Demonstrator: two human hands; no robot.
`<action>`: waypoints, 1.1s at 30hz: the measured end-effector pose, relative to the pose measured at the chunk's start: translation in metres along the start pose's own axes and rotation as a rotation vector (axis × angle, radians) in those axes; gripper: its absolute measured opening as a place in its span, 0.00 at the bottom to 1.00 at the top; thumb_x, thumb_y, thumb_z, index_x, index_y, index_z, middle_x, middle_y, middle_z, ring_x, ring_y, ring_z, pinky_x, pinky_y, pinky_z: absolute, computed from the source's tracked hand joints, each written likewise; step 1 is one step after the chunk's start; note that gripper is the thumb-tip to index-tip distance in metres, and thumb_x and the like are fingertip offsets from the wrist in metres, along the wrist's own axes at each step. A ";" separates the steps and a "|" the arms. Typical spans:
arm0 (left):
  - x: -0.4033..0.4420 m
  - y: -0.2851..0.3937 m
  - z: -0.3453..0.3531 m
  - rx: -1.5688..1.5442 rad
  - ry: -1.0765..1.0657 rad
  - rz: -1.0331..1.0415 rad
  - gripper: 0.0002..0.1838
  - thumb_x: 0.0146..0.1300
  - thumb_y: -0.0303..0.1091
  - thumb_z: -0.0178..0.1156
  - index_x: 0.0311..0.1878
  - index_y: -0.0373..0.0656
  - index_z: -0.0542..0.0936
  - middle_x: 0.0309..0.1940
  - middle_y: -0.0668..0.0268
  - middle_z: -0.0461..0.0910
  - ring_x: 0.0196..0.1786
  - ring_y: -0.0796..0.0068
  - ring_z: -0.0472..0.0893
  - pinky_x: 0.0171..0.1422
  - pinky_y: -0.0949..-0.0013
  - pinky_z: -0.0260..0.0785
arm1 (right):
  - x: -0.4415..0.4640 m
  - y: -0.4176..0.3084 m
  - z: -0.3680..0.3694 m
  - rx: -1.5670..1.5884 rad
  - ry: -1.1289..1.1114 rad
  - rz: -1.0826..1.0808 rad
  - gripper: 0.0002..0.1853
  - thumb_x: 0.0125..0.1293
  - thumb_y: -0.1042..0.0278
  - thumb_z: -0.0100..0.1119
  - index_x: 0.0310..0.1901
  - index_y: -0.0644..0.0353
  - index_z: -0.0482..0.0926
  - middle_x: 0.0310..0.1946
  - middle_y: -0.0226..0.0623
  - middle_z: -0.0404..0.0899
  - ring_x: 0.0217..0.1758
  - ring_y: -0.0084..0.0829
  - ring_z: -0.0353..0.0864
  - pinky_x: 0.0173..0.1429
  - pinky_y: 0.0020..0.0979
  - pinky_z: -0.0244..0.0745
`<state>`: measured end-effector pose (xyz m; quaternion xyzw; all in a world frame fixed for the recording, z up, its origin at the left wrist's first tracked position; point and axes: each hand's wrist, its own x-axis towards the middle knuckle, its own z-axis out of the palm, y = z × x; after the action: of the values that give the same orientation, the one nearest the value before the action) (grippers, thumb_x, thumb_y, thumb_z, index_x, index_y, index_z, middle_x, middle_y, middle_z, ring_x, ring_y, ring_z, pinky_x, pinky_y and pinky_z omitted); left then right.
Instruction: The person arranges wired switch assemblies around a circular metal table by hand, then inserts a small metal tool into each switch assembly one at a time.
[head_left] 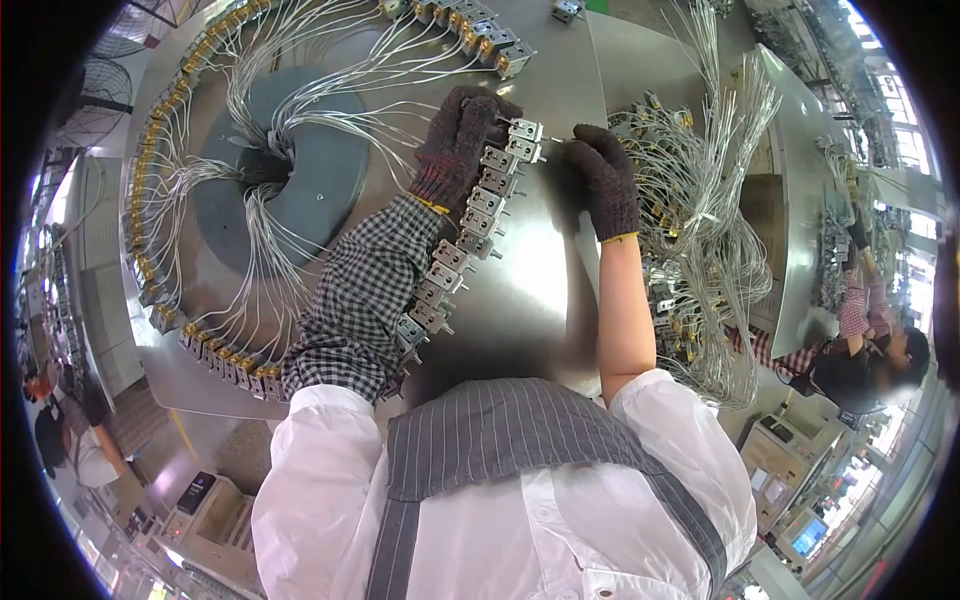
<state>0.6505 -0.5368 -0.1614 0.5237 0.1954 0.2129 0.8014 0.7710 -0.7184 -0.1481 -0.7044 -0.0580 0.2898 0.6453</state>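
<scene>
Both hands wear dark knitted gloves. My left hand point(463, 140) is closed at the top end of a curved row of small boxy metal units, which look like capillary thermostats with short shafts. Its fingers are curled against the end thermostat point(525, 130), and partly hidden behind it. Down along my checked sleeve point(360, 280) runs the rest of the row point(483, 200). My right hand point(606, 180) is just right of the end thermostat's shaft point(552, 140). Its fingers are bent and drawn together near the shaft tip; anything between them is too small to make out.
A grey round disc point(340, 190) with a central hole gathers silvery leads from units point(140, 200) ringed along the table point(520, 330). At right lies a heap of wired units point(700, 230). Co-workers are at the right point(860, 365) and left point(75, 440).
</scene>
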 end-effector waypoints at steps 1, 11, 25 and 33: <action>0.001 -0.003 -0.001 0.041 -0.015 0.056 0.15 0.78 0.44 0.48 0.53 0.42 0.71 0.44 0.59 0.84 0.44 0.70 0.84 0.47 0.67 0.79 | 0.000 -0.004 0.000 -0.045 0.016 0.046 0.13 0.60 0.65 0.67 0.44 0.63 0.85 0.36 0.33 0.85 0.40 0.25 0.81 0.48 0.26 0.76; -0.004 0.013 0.004 -0.103 0.098 -0.070 0.15 0.78 0.44 0.48 0.52 0.42 0.72 0.44 0.56 0.84 0.40 0.68 0.85 0.42 0.66 0.80 | 0.000 -0.007 -0.001 -0.053 0.003 0.123 0.14 0.59 0.64 0.68 0.45 0.60 0.84 0.36 0.30 0.84 0.39 0.22 0.81 0.46 0.25 0.76; 0.001 -0.003 -0.003 -0.029 -0.022 0.087 0.16 0.78 0.44 0.48 0.53 0.41 0.71 0.44 0.55 0.83 0.40 0.71 0.85 0.42 0.68 0.80 | -0.002 0.000 0.000 -0.008 0.012 0.084 0.14 0.59 0.70 0.67 0.47 0.62 0.82 0.37 0.35 0.84 0.41 0.26 0.82 0.48 0.28 0.79; 0.001 -0.001 -0.002 0.020 0.006 0.073 0.16 0.78 0.44 0.48 0.52 0.39 0.71 0.43 0.57 0.84 0.40 0.69 0.85 0.44 0.67 0.80 | 0.001 0.003 -0.002 -0.009 0.018 0.068 0.14 0.59 0.66 0.67 0.46 0.61 0.84 0.38 0.33 0.84 0.41 0.24 0.81 0.50 0.27 0.76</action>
<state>0.6498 -0.5348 -0.1630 0.5379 0.1808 0.2416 0.7871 0.7717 -0.7207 -0.1511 -0.7116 -0.0293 0.3049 0.6323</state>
